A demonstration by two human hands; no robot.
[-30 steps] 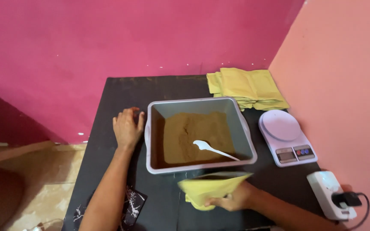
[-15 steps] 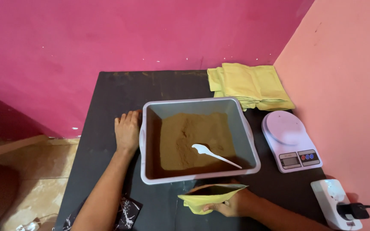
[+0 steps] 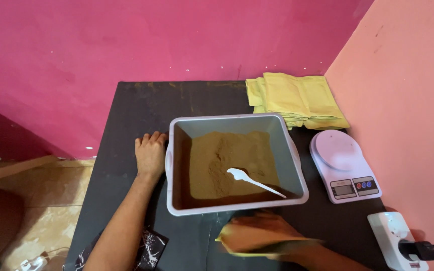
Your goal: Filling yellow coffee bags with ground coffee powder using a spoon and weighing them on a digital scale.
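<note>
Blurring right hand (image 3: 264,233) over yellow pouch (image 3: 237,246) — grip unclear.

One view only, worn on the person's head. It looks steeply down and forward over the dark counter (image 3: 141,108) toward the pink corner walls, close in.
</note>
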